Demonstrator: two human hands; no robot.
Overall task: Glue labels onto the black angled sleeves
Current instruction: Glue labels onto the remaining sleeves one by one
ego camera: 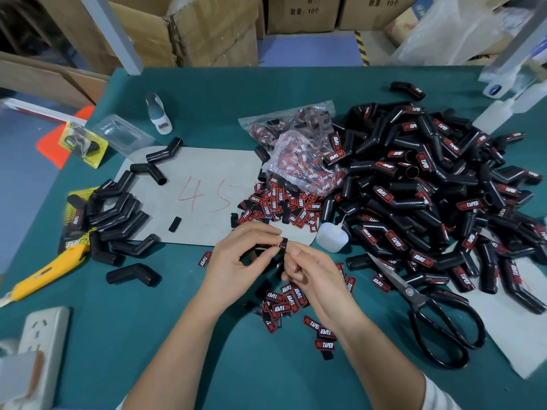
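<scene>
Above the green table (207, 335), left hand (236, 261) and right hand (310, 273) pinch one small black label (283, 242).

Green-topped table (296, 93); cardboard boxes (207, 28) behind; blue floor (307, 51).

Glossy black plastic sleeves (414, 184) on matt green cloth table (207, 93) — grey card mat (204, 173).

Both forearms are bare, no rings or watch showing. A white short sleeve (435, 393) edges the right arm, near the elbow.
</scene>
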